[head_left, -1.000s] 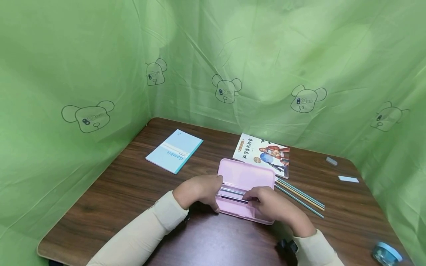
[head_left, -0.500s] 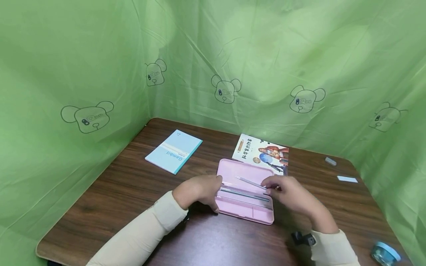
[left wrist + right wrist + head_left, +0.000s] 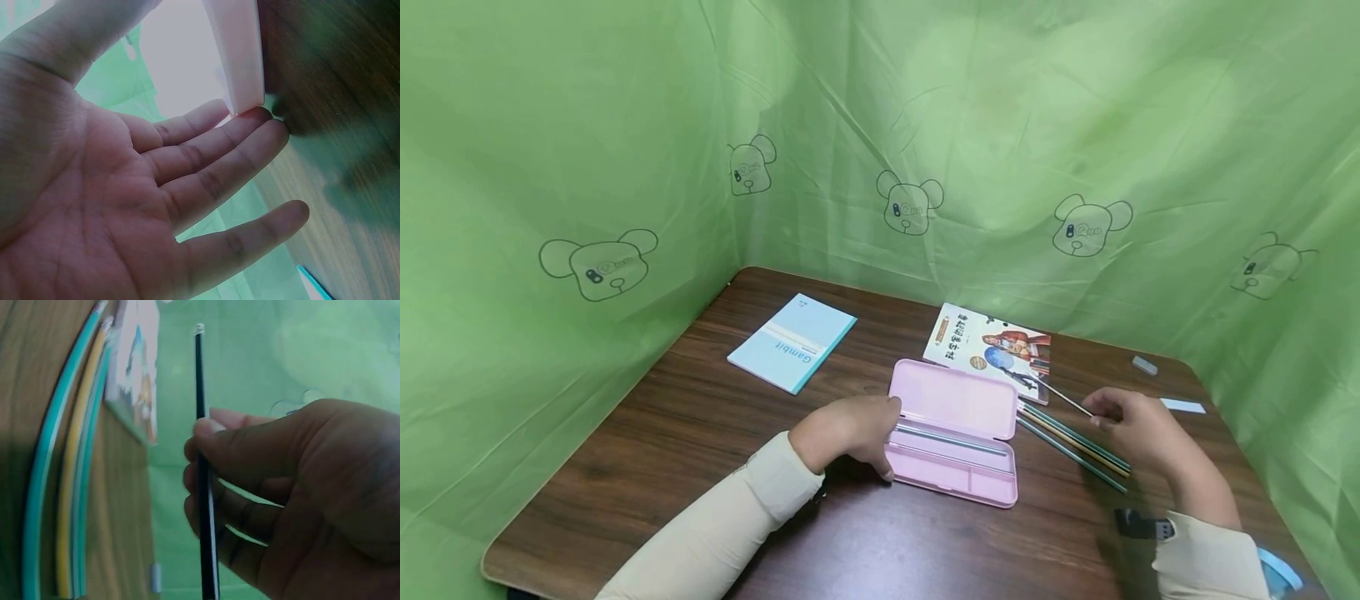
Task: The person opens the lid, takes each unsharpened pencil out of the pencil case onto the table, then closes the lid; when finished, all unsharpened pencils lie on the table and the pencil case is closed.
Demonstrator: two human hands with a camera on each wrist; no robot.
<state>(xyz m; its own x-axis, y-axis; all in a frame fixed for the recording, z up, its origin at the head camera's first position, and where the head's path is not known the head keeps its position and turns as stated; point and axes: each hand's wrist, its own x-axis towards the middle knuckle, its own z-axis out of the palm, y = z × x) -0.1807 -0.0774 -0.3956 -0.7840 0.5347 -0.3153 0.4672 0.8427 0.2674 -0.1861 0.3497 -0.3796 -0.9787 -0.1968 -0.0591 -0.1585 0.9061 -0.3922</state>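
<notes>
A pink pencil case (image 3: 955, 396) lies with its lid raised on the brown table, a green pencil (image 3: 955, 439) inside it. My left hand (image 3: 850, 429) spans the case's left end; in the left wrist view its fingers (image 3: 212, 181) are nearly straight, some tips touching the pink edge. To the right of the case, my right hand (image 3: 1142, 429) pinches a slim dark pencil (image 3: 200, 375) between thumb and fingers, its silver-capped end pointing away. Below it on the table lie green and yellow pencils (image 3: 1075, 442), side by side.
A picture book (image 3: 992, 342) lies behind the case, partly under the lid. A light blue notebook (image 3: 793, 342) is at the left. Far right are an eraser (image 3: 1145, 365) and a white strip (image 3: 1183, 406). A blue-lidded jar (image 3: 1279, 571) stands near the right edge, partly hidden by the sleeve.
My right hand has lifted the dark pencil out of the case and moved right, over the loose pencils. My left hand has stayed at the case's left end.
</notes>
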